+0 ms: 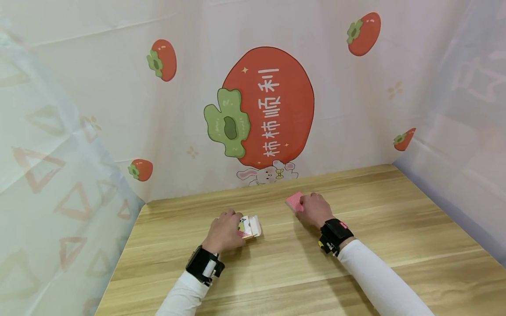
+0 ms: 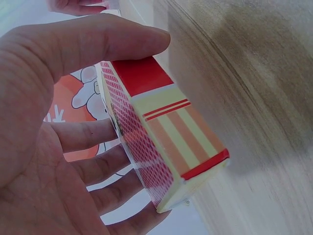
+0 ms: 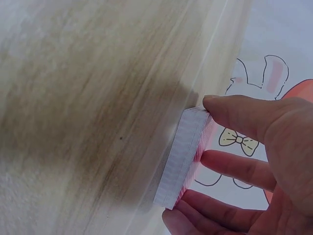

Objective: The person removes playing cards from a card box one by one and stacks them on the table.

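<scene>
My left hand (image 1: pixel 224 231) grips a playing-card box (image 1: pixel 249 226), thumb on one narrow side and fingers on the opposite side. A white end flap of the box sticks out towards the right in the head view. The left wrist view shows the box's striped side (image 2: pixel 183 142) and red patterned back. With thumb and fingers at its edges, my right hand (image 1: pixel 315 210) holds a squared deck of playing cards (image 1: pixel 294 201), red patterned back facing up. White card edges (image 3: pixel 181 156) show in the right wrist view. Whether the deck touches the table cannot be told.
Both hands are over a wood-grain table (image 1: pixel 276 272), the right one nearer its back edge. Behind it hangs a white curtain (image 1: pixel 189 87) printed with persimmons and a rabbit. More curtain (image 1: pixel 47 210) borders the left side, and another stretch the right.
</scene>
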A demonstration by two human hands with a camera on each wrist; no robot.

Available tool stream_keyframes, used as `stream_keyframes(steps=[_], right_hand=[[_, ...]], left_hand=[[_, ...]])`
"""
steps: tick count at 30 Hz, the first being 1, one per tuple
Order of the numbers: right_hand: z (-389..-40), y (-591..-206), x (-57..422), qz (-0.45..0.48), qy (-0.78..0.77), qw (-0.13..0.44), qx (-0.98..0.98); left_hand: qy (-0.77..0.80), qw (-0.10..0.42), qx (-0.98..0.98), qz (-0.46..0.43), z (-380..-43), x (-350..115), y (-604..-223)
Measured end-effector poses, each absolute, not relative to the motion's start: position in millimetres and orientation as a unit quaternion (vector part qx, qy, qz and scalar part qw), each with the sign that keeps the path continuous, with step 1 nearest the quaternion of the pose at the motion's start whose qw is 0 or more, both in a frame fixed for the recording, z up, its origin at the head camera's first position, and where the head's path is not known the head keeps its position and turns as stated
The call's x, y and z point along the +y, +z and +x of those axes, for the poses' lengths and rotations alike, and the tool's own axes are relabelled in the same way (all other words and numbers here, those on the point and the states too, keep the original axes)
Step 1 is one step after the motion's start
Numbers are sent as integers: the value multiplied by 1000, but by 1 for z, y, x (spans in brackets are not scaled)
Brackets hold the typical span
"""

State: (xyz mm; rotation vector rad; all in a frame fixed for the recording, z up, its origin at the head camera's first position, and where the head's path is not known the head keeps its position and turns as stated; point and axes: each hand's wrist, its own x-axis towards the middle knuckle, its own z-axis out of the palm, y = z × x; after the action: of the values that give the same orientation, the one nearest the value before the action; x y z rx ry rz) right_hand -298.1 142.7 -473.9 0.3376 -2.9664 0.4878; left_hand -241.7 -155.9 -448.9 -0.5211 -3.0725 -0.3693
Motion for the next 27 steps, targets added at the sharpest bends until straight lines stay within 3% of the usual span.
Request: stream_keyframes(steps=[27], right_hand=[[-293, -480, 142, 93, 180, 79, -976]], left_hand=[[-118, 7, -979, -168, -237, -151, -440]])
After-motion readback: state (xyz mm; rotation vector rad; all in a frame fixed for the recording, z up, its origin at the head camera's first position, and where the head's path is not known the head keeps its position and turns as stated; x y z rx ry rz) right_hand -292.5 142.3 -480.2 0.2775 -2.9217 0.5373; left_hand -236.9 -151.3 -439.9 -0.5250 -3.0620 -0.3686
